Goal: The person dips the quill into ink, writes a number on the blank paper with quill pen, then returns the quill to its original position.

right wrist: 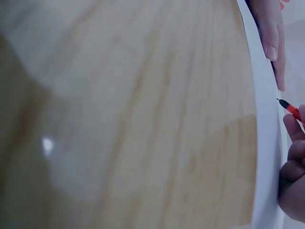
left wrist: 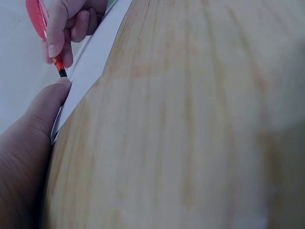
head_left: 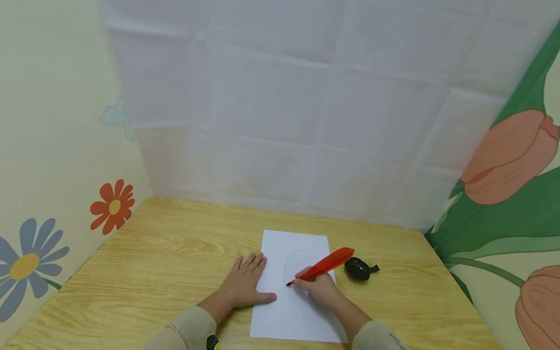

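Observation:
A white sheet of paper [head_left: 280,321] lies on the wooden table, with a thin curved line [head_left: 286,262] drawn on its upper middle. My right hand [head_left: 321,289] pinches a red feather pen [head_left: 328,262] near its black tip, which meets the paper at the lower end of that line. In the left wrist view the red pen [left wrist: 58,63] shows between thumb and fingers. My left hand [head_left: 247,282] rests flat with fingers spread, its thumb on the paper's left part and the palm on the table. The right wrist view shows the pen's black tip [right wrist: 284,103] near the left hand [right wrist: 269,33].
A glossy black rounded object [head_left: 357,269] with a short tab sits right of the paper. The wooden table [head_left: 175,253] meets a white cloth backdrop [head_left: 262,97] behind. Flower-printed panels stand left [head_left: 52,146] and right [head_left: 503,233].

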Demonstrator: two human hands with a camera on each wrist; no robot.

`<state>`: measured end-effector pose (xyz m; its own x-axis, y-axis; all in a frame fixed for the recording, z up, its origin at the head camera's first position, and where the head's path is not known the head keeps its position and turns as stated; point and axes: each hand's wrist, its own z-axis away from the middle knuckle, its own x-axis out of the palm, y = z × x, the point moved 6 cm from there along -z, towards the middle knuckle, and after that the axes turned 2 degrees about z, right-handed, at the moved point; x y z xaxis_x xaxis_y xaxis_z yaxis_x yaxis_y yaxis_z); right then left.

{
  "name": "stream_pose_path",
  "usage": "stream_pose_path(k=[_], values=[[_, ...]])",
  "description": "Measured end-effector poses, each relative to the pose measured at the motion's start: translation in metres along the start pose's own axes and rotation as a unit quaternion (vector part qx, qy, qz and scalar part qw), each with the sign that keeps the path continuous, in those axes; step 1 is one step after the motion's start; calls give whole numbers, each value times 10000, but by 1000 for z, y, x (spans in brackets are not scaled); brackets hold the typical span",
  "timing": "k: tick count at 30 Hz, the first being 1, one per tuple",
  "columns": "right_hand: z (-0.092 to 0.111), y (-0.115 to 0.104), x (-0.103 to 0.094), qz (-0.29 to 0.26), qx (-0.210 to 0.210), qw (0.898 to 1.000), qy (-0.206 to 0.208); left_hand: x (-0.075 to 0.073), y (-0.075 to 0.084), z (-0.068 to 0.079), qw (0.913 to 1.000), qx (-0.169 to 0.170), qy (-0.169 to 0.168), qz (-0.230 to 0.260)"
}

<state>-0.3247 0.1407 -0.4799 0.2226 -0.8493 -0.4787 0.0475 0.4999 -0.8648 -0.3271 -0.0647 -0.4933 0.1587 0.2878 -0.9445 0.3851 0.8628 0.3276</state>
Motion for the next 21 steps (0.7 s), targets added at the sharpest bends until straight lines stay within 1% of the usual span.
stream_pose_path(k=[7,13,21], values=[[2,0,0,-8,-115,9999,-34,-4,2,2,10000,15,-28,73],[4,1,0,79,-99,9999,-67,-3,2,2,10000,-11,-24,-8],[7,2,0,35,-105,9999,-121,-5,4,4,10000,-44,-43,-21]])
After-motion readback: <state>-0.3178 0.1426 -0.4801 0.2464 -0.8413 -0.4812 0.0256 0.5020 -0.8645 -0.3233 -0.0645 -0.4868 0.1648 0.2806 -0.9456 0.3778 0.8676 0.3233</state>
